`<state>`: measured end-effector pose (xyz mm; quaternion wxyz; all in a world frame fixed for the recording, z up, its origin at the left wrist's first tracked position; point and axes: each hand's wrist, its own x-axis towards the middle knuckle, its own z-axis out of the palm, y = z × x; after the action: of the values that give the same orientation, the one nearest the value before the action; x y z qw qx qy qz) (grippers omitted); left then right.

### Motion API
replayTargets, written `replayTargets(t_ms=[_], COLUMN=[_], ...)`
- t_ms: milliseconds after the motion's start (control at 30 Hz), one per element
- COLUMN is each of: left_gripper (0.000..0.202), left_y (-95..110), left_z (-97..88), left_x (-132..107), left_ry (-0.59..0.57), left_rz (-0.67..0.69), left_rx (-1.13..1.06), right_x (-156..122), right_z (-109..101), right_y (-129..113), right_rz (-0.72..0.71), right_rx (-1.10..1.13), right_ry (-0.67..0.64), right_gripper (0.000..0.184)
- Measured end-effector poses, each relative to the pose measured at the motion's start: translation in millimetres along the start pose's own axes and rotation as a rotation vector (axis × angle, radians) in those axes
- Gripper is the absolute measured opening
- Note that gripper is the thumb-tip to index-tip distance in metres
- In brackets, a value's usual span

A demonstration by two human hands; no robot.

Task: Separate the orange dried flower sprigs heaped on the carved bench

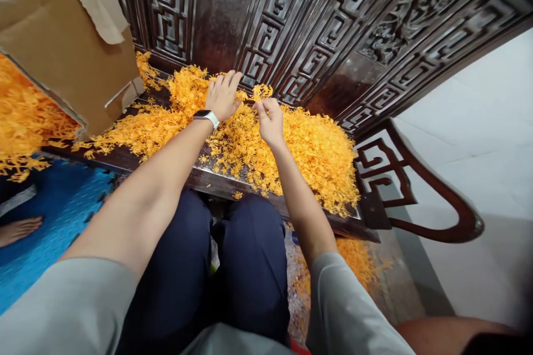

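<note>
A loose heap of orange pieces (316, 150) covers most of the dark wooden bench (208, 180) in the middle of the frame. The pieces are small, thin and branching, bright orange-yellow, tangled into a fluffy layer that is thickest toward the right. It thins to scattered single bits near the front edge. What they are made of cannot be told.

The left hand (222, 97), with a white-strapped watch (206, 116) on its wrist, lies palm down on the far part of the heap. Its fingers are spread and relaxed and grip nothing. The right hand (270, 119) is raised just above the heap beside it. Its fingers are pinched together on 1 small cluster (262, 91) of the same orange stuff, held at the fingertips.

Behind the heap stands the bench's carved backrest (291, 22), dark with fretwork panels. A curved armrest (416, 188) shows at the right of the frame. At upper left, a torn cardboard box (62, 61) stands against the bench. A second orange mass (20, 116) lies at the left edge. More orange bits (358, 258) lie on the floor under the bench's right end. A blue mat (54, 216) with another person's bare foot (19, 228) fills the lower left. The person's 2 knees in dark trousers sit below the bench edge.
</note>
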<state>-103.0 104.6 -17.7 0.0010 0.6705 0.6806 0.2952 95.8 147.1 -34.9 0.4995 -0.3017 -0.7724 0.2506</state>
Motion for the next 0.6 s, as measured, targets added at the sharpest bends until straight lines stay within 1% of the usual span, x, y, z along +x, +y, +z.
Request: replayTargets(t_ms=[33,100,167,200,267,300,333,367,400,433,500,567,600], left_gripper=[0.063,0.044,0.034,0.032,0.033,0.032,0.029,0.025,0.025,0.032,0.046,0.05,0.05], left_y=[-1.7,-6.9,-13.7,-18.0,-30.6,-39.3,-49.5,-60.8,-72.4,-83.4,-99.9,-104.3,-101.0], left_z=[3.5,11.6,18.0,19.9,20.7,19.9,18.5,16.7,14.6,12.1,5.9,-1.9,-6.6], left_x=[6.9,18.5,24.9,25.7,22.1,17.9,12.4,6.0,-0.6,-7.0,-16.1,-17.4,-14.8], left_ry=[-0.034,-0.084,-0.059,-0.021,0.028,0.036,0.04,0.043,0.064,0.085,0.104,0.14,0.165], left_rz=[0.007,-0.008,-0.02,-0.013,0.003,-0.025,-0.084,-0.177,-0.291,-0.362,-0.456,-0.555,-0.603], left_rx=[0.001,0.006,0.027,0.038,0.047,0.039,0.026,0.012,0.005,0.011,0.011,-0.041,-0.086], right_x=[-0.9,-2.8,-3.1,-2.2,2.3,5.6,9.1,12.3,14.8,15.9,13.2,4.0,-2.0], right_z=[-6.9,-18.1,-26.9,-31.5,-44.4,-53.6,-65.0,-78.4,-93.4,-109.4,-140.8,-166.3,-175.4], right_y=[-7.5,-21.2,-28.7,-29.4,-26.1,-23.4,-21.1,-20.0,-20.6,-23.3,-34.8,-51.2,-59.6], right_rz=[-0.063,-0.129,-0.14,-0.122,-0.035,0.021,0.07,0.103,0.119,0.121,0.109,0.108,0.112], right_rx=[0.002,0.013,0.012,0.022,0.108,0.18,0.257,0.327,0.382,0.417,0.448,0.452,0.452], right_ry=[0.011,0.077,0.132,0.146,0.201,0.248,0.304,0.363,0.414,0.452,0.486,0.483,0.479], right_gripper=[0.042,0.047,0.05,0.051,0.049,0.047,0.045,0.043,0.043,0.043,0.046,0.048,0.048])
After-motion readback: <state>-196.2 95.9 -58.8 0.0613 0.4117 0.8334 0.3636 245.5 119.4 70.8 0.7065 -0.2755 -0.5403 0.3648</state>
